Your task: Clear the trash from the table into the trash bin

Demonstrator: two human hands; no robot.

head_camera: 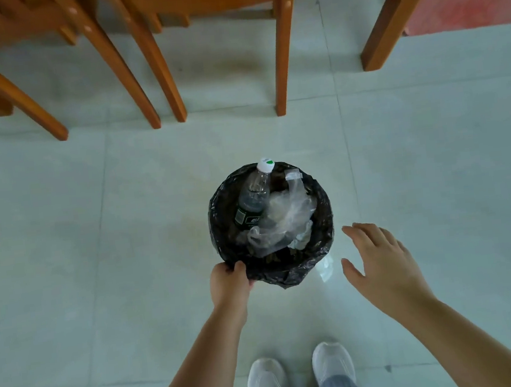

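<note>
Pale tiled floor [92, 210] beneath chair legs [153, 78]

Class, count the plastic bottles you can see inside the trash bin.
1. A capped plastic bottle leans against the far-left side of the trash bin, cap poking above the rim, beside a clear plastic bag. More bottles could lie hidden under that bag.

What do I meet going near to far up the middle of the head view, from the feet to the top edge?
White shoes → left hand gripping the near rim of the black-lined trash bin → clear plastic bag → plastic bottle with its cap at the far rim → wooden chair legs.
</note>
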